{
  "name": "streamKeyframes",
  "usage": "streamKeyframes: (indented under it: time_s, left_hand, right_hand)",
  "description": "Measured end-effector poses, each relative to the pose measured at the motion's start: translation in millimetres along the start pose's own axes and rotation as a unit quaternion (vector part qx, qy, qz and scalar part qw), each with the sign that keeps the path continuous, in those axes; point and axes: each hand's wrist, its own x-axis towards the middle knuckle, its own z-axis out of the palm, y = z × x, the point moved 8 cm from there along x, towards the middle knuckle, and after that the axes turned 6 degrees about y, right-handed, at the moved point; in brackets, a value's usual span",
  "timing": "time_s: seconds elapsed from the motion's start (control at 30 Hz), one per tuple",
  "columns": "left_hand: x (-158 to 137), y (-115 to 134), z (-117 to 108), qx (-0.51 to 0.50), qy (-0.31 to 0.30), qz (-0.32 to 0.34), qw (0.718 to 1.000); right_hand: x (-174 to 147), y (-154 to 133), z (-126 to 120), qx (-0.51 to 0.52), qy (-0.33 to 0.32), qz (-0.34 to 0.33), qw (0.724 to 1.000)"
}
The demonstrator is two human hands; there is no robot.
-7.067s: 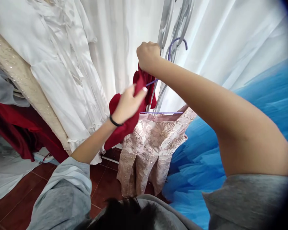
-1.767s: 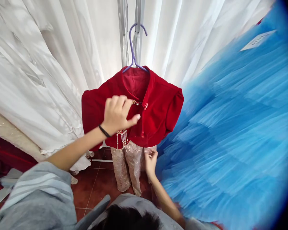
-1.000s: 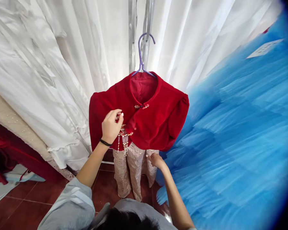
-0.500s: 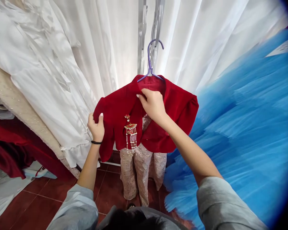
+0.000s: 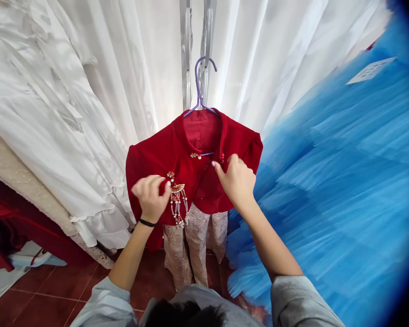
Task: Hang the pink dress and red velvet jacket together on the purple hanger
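A red velvet jacket (image 5: pixel 204 181) with a stand collar hangs from a purple hanger (image 5: pixel 199 86). Its front is parted at the neck, with small ornaments at the collar. On one front panel sits a fan-shaped brooch (image 5: pixel 177 188) with beaded tassels. My left hand (image 5: pixel 152 195) is curled, thumb and forefinger close together on the jacket cloth beside the brooch. Over the opposite front panel is my right hand (image 5: pixel 237 179), its thumb and fingers apart near the collar edge. Pale patterned trousers (image 5: pixel 198 245) show below the jacket.
White garments (image 5: pixel 64 113) hang at the left, beside a sparkly beige fabric (image 5: pixel 30 177). Blue tulle (image 5: pixel 327 181) fills the right side. A metal rail (image 5: pixel 186 50) and white curtain (image 5: pixel 259 54) stand behind. Below is a red tiled floor (image 5: pixel 68 290).
My left hand has moved from the sleeve inward to beside the brooch. My right hand has left the brooch-side front and moved right and down. The collar opening now shows more fully.
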Motion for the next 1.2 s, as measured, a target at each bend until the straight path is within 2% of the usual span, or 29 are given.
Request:
streamKeyframes:
  time_s: [0.07, 0.13, 0.17, 0.23, 0.27, 0.3, 0.33, 0.37, 0.43, 0.5, 0.53, 0.57, 0.7, 0.77, 0.8, 0.87, 0.93, 1.0, 1.1, 1.2]
  left_hand:
    - [-4, 29, 22, -0.062, -0.101, 0.026, 0.993]
    - [-12, 39, 41, -0.112, -0.168, -0.020, 0.979]
    - [-17, 38, 49, -0.138, -0.189, -0.060, 0.970]
    - [-28, 32, 64, -0.217, -0.219, -0.148, 0.940]
    - [-33, 27, 70, -0.258, -0.225, -0.188, 0.920]
    - [-38, 23, 74, -0.292, -0.225, -0.220, 0.903]
    - [-42, 18, 78, -0.317, -0.221, -0.252, 0.887]
    - [-47, 14, 81, -0.336, -0.215, -0.287, 0.871]
    - [-57, 6, 86, -0.360, -0.211, -0.360, 0.834]
    - [-67, 2, 87, -0.370, -0.211, -0.413, 0.805]
    - [-69, 2, 84, -0.361, -0.210, -0.418, 0.807]
    - [-69, 3, 79, -0.341, -0.205, -0.404, 0.824]
    - [-50, 12, 48, -0.231, -0.126, -0.278, 0.924]
    - [-37, 20, 42, -0.153, -0.100, -0.215, 0.959]
    - [-32, 21, 44, -0.107, -0.103, -0.201, 0.968]
    - [-24, 16, 57, -0.015, -0.132, -0.214, 0.968]
    - [-19, 1, 67, 0.056, -0.151, -0.251, 0.954]
    - [-10, -22, 63, 0.084, -0.140, -0.268, 0.950]
    - [22, -67, 40, 0.045, -0.095, -0.235, 0.966]
    - [76, -123, 15, 0.047, -0.024, -0.206, 0.977]
  right_hand:
    - [-6, 11, 14, 0.002, -0.072, -0.017, 0.997]
    - [-9, 3, 20, 0.102, -0.127, -0.048, 0.985]
    - [-10, -7, 21, 0.191, -0.150, -0.065, 0.968]
    - [-8, -36, 18, 0.387, -0.181, -0.093, 0.899]
    - [-6, -51, 17, 0.461, -0.184, -0.105, 0.862]
    - [-2, -65, 21, 0.502, -0.178, -0.115, 0.838]
    - [1, -76, 28, 0.509, -0.171, -0.121, 0.835]
    - [3, -85, 40, 0.490, -0.167, -0.129, 0.846]
    - [-1, -96, 64, 0.421, -0.159, -0.150, 0.880]
    - [-14, -96, 78, 0.366, -0.133, -0.173, 0.904]
    - [-23, -93, 79, 0.349, -0.109, -0.187, 0.912]
    - [-33, -87, 77, 0.332, -0.078, -0.203, 0.918]
    - [-55, -46, 74, 0.185, 0.039, -0.210, 0.959]
    - [-46, -18, 86, 0.094, 0.063, -0.165, 0.980]
    - [-37, -4, 93, 0.060, 0.070, -0.135, 0.987]
    - [-16, 27, 99, 0.017, 0.093, -0.071, 0.993]
    - [3, 56, 89, 0.004, 0.133, -0.019, 0.991]
    - [20, 84, 64, 0.011, 0.181, 0.011, 0.983]
    - [53, 119, 18, 0.041, 0.231, 0.013, 0.972]
    - [103, 135, -13, 0.100, 0.244, -0.001, 0.965]
